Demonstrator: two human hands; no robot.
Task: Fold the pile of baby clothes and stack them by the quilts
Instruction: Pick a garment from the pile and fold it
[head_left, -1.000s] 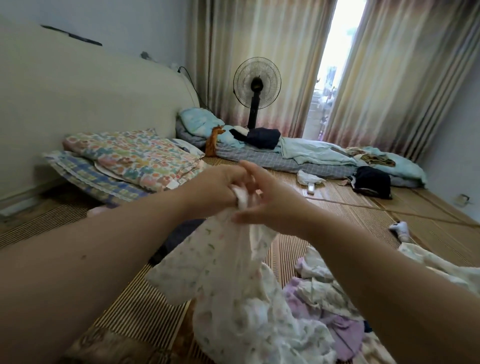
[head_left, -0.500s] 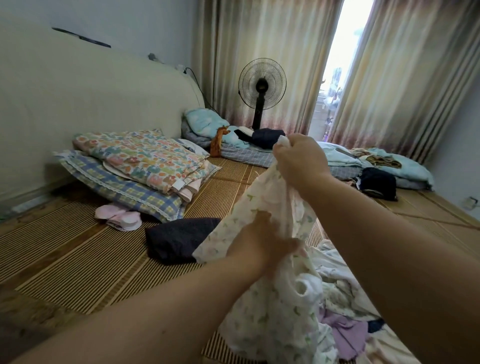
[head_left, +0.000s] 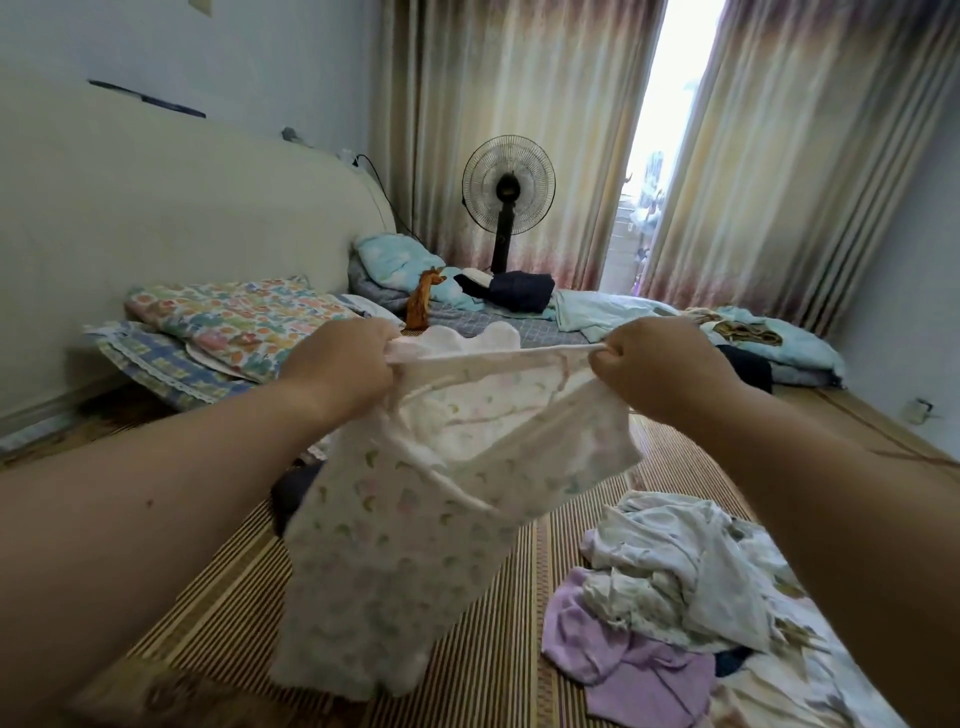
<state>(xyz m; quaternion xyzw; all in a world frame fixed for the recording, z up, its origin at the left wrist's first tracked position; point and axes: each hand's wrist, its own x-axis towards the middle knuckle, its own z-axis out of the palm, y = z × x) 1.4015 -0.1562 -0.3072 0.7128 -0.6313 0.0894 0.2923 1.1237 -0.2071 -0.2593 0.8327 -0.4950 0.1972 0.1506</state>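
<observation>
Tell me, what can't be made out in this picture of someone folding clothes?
Head view only:
- Dark cloth: mostly hidden behind the held white floral baby garment.
- Fingertips of left hand and right hand: curled out of sight, gripping the garment.
- Crumpled white and lilac clothes pile: partly covered by the right forearm, cut off by the bottom edge.
- Outdoors between the striped beige curtains: washed out by glare.
</observation>
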